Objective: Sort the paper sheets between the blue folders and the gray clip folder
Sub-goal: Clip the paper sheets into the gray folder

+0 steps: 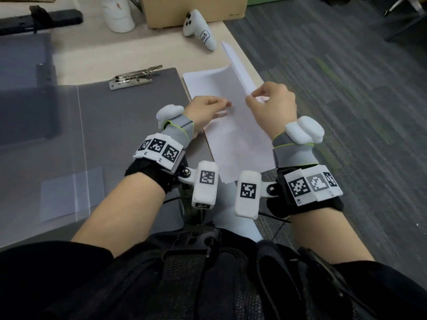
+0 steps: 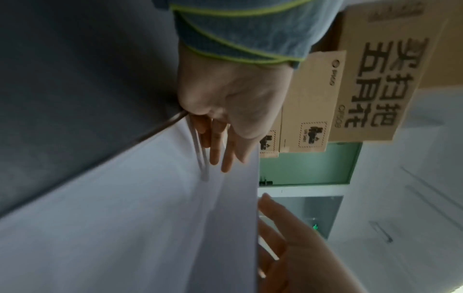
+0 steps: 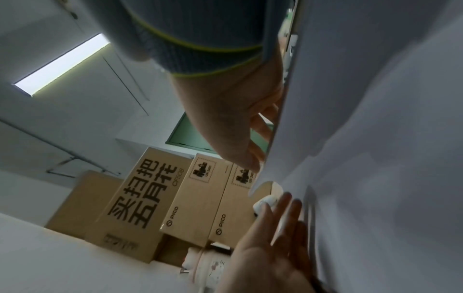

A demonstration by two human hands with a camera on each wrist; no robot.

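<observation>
The gray clip folder [image 1: 129, 125] lies open on the desk, its metal clip [image 1: 135, 77] at the far edge. A translucent blue folder [image 1: 25, 93] overlaps its left side. To the right of the clip folder lies a stack of white paper sheets [image 1: 233, 139]. My right hand [image 1: 254, 96] pinches the near edge of the top sheet [image 1: 238, 63], which is lifted and curls up to the right. With fingers straight, my left hand [image 1: 219, 109] rests on the stack under that raised sheet. The left wrist view shows my left hand [image 2: 225, 126] on the paper [image 2: 125, 218].
A white controller [image 1: 199, 28], a cardboard box [image 1: 191, 10] and a white bottle [image 1: 119, 13] stand at the back of the desk. A black device [image 1: 39, 18] lies at the back left. The desk's right edge runs beside the stack, with gray carpet [image 1: 346, 112] beyond.
</observation>
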